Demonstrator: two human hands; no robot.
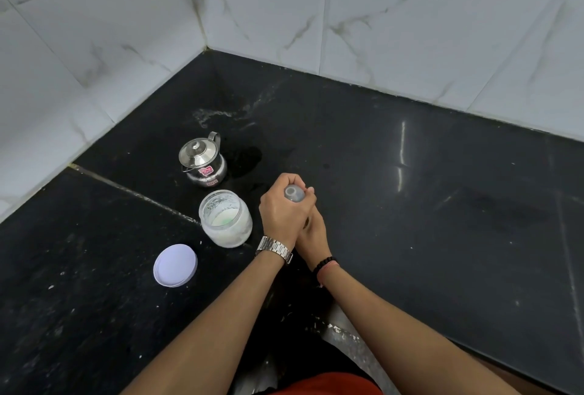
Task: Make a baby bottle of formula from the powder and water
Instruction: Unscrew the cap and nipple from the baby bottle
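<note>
Nothing here can be read. The steel kettle (203, 159) carries two stickers on its belly — a pink-red one above, a red strip below — but the print on both is too small and blurred to make out.

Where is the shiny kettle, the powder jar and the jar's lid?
Shiny kettle (203, 159), head view, on its steel lid and body.
Powder jar (225, 218), head view, in its open mouth, on the powder.
Jar's lid (175, 265), head view, on its flat pale middle.
</note>
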